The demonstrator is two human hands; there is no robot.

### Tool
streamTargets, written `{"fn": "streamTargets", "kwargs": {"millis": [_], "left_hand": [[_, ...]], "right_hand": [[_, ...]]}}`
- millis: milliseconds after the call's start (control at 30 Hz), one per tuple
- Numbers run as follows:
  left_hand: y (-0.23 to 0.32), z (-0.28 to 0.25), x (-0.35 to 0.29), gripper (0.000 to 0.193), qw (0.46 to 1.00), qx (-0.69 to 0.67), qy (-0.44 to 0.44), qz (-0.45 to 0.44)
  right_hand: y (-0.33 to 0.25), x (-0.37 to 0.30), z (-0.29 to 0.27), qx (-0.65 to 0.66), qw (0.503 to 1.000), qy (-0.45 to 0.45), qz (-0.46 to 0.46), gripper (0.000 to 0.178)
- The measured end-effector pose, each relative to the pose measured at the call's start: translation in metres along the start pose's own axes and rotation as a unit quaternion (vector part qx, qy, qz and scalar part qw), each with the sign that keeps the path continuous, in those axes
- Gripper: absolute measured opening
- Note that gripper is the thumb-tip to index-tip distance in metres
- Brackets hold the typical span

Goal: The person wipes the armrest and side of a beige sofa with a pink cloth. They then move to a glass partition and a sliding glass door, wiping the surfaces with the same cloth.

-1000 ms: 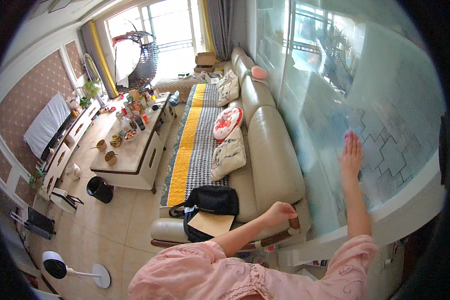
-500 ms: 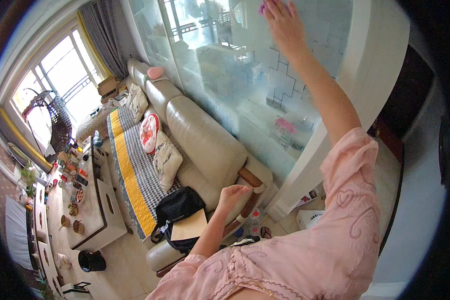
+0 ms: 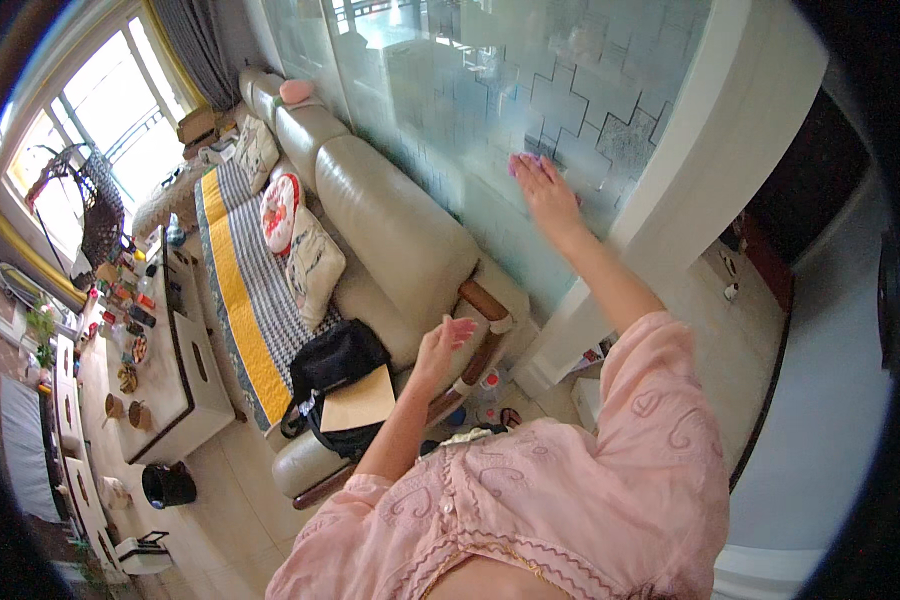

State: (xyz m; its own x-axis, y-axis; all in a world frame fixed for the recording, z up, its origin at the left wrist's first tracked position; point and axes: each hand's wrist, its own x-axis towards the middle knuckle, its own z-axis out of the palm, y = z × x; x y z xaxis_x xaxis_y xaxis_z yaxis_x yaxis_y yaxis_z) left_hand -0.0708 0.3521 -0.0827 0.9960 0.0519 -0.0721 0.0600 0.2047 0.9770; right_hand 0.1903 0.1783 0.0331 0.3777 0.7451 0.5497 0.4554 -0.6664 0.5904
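Note:
My right hand [image 3: 545,190] reaches up and presses a small purple cloth [image 3: 515,165] against the glass partition [image 3: 450,130]. Most of the cloth is covered by the fingers. Black stepped lines and frosted patches pattern the glass, and its surface looks hazy. My left hand [image 3: 438,350] hangs in the air over the near end of the beige leather sofa [image 3: 390,210], next to its wooden armrest trim [image 3: 482,300]. Its fingers are loosely bent and apart, with nothing in them.
A black bag [image 3: 340,355] and a brown envelope [image 3: 358,400] lie on the sofa. A table [image 3: 185,380] with bottles and bowls stands left, a black bin [image 3: 168,485] near it. A white post [image 3: 690,190] edges the glass; bottles [image 3: 488,390] stand on the floor.
My right hand has come down the glass with the cloth, nearer to me. The fingers of my left hand have loosened from a curled shape. The view has shifted slightly.

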Motion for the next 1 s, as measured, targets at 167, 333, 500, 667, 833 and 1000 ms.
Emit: {"fn": "streamTargets", "kwargs": {"millis": [167, 333, 500, 667, 833, 1000], "left_hand": [[0.019, 0.004, -0.009, 0.064, 0.999, 0.042, 0.032, -0.010], [0.016, 0.004, -0.001, 0.049, 0.992, 0.125, 0.012, 0.030], [0.022, 0.018, 0.003, 0.029, 0.983, 0.180, 0.028, 0.010], [0.033, 0.021, 0.003, 0.021, 0.988, 0.142, 0.063, 0.012], [0.041, 0.036, 0.018, 0.019, 0.978, 0.195, 0.054, 0.046], [0.036, 0.051, 0.047, 0.022, 0.992, 0.110, -0.016, 0.063]], "right_hand": [[0.076, 0.084, -0.088, -0.056, 0.980, 0.173, 0.080, 0.039], [0.127, 0.145, -0.161, -0.087, 0.965, 0.220, 0.113, 0.042], [0.079, 0.079, -0.074, 0.052, 0.977, 0.192, 0.081, 0.046], [0.008, -0.025, -0.021, -0.003, 0.999, 0.052, -0.002, 0.055], [0.075, 0.023, -0.094, -0.013, 0.998, 0.052, 0.030, 0.043], [0.137, 0.088, -0.197, -0.114, 0.975, 0.135, 0.138, 0.046]]}}
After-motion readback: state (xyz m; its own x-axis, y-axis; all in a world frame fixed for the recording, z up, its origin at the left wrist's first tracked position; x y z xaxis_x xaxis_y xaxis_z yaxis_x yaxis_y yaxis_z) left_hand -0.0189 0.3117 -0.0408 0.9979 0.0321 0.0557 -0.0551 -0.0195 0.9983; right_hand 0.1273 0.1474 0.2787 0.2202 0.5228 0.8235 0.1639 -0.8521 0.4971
